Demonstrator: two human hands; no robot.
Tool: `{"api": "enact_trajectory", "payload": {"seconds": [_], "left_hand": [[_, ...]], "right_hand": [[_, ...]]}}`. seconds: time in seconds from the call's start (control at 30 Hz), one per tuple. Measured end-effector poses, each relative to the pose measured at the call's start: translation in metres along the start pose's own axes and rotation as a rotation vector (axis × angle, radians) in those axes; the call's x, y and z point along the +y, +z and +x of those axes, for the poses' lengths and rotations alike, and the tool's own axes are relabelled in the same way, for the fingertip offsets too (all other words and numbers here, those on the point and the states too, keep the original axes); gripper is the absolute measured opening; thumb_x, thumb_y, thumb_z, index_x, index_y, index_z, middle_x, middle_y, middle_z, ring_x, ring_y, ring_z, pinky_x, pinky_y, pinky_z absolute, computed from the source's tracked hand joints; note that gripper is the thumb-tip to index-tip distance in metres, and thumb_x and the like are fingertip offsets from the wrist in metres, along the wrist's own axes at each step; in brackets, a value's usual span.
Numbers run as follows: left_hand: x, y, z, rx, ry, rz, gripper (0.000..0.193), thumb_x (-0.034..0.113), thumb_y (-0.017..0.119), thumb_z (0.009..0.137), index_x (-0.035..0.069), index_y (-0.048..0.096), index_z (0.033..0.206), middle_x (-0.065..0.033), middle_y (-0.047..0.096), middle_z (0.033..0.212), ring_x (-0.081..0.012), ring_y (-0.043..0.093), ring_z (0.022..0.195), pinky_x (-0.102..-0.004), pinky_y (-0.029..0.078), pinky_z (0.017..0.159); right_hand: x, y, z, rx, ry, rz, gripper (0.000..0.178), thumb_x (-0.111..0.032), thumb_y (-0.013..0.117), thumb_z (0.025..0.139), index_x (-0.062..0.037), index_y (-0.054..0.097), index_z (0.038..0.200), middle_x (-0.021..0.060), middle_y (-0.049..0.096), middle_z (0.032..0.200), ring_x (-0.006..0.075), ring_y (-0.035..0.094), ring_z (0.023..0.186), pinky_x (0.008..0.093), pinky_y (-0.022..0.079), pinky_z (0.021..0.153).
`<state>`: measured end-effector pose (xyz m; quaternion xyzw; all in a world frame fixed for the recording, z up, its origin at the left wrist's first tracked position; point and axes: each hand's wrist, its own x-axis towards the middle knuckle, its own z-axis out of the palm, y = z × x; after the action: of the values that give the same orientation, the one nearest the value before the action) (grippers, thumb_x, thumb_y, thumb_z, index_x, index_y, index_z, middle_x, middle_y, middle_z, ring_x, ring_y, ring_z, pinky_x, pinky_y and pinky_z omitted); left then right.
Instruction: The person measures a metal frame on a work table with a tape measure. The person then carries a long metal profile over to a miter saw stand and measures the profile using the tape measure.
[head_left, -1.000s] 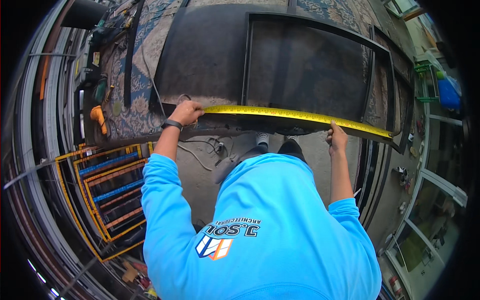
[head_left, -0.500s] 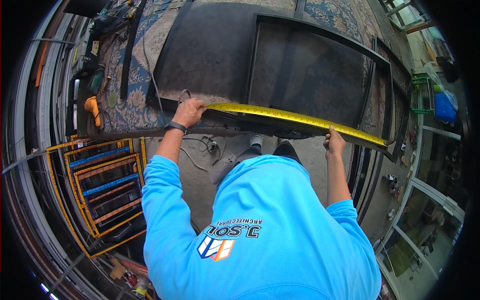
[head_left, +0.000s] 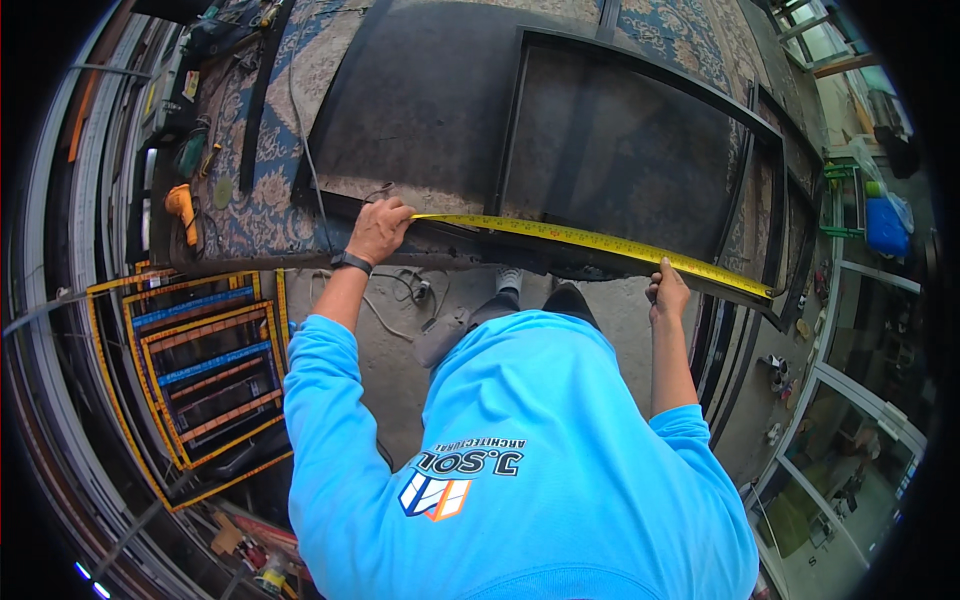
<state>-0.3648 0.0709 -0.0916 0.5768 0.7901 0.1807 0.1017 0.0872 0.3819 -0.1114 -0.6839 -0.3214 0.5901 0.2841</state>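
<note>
A yellow tape measure blade (head_left: 570, 235) stretches along the near edge of a dark rectangular metal frame (head_left: 650, 62). My left hand (head_left: 380, 230) is closed at the blade's left end, and any tape case is hidden by it. Towards the other end, my right hand (head_left: 668, 291) pinches the blade's near edge, thumb on top and fingers curled below. The blade's right tip lies by the frame's near right corner. Beneath the frame, a large dark flat sheet (head_left: 420, 110) covers much of the worktable.
Patterned carpet (head_left: 275, 190) covers the worktable, with an orange tool (head_left: 181, 212) at its left. A grey cable (head_left: 303, 120) crosses the top. Yellow-edged frames (head_left: 210, 365) stand at lower left, beside long metal bars (head_left: 60, 300). Glazed doors (head_left: 860, 400) are at right.
My left hand has shifted slightly, and the blade beside it now looks narrower, tilted more edge-on. My right hand keeps its hold in nearly the same place. The view has moved a little.
</note>
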Motion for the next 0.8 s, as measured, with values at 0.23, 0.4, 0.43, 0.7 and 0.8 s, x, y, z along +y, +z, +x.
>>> {"api": "enact_trajectory", "payload": {"seconds": [0.23,0.4,0.43,0.7,0.8], "left_hand": [[-0.003,0.002,-0.002,-0.006,0.017,0.015,0.011,0.013,0.067,0.087,0.012,0.071,0.097,-0.0056,0.065,0.091,-0.0300,0.063,0.086,-0.0438,0.048,0.076],[-0.003,0.003,-0.001,-0.006,0.020,0.024,0.012,0.013,0.067,0.086,0.012,0.071,0.097,-0.0055,0.065,0.092,-0.0297,0.063,0.086,-0.0437,0.049,0.077],[-0.003,0.003,-0.001,-0.003,0.018,0.018,0.012,0.012,0.067,0.085,0.012,0.072,0.097,-0.0054,0.065,0.092,-0.0297,0.063,0.086,-0.0436,0.049,0.077],[-0.008,-0.003,0.011,-0.143,-0.056,-0.080,0.013,0.012,0.067,0.086,0.008,0.071,0.098,-0.0094,0.067,0.093,-0.0327,0.065,0.091,-0.0438,0.052,0.079],[-0.005,-0.013,0.024,-0.209,-0.028,-0.060,0.017,0.018,0.067,0.088,0.007,0.073,0.100,-0.0127,0.070,0.094,-0.0351,0.066,0.092,-0.0451,0.053,0.081]], "right_hand": [[0.000,0.000,-0.003,0.005,0.009,0.011,0.026,-0.027,0.070,0.096,-0.0014,0.067,0.097,0.0005,0.059,0.066,0.0061,0.048,0.048,0.0195,0.041,0.044],[0.001,0.000,-0.004,0.006,-0.004,0.021,0.023,-0.027,0.071,0.095,-0.0036,0.068,0.097,-0.0008,0.059,0.066,0.0054,0.048,0.047,0.0188,0.041,0.044],[0.000,0.001,-0.004,0.009,0.020,0.047,0.022,-0.027,0.072,0.095,-0.0055,0.068,0.097,-0.0020,0.058,0.066,0.0047,0.048,0.047,0.0183,0.041,0.044],[-0.001,0.003,-0.005,0.034,0.026,0.053,0.019,-0.025,0.073,0.093,-0.0071,0.068,0.093,-0.0023,0.058,0.065,0.0047,0.048,0.046,0.0183,0.041,0.043],[0.000,0.003,-0.002,0.048,0.024,0.043,0.018,-0.025,0.073,0.093,-0.0078,0.068,0.092,-0.0021,0.058,0.064,0.0048,0.048,0.046,0.0189,0.041,0.042]]}}
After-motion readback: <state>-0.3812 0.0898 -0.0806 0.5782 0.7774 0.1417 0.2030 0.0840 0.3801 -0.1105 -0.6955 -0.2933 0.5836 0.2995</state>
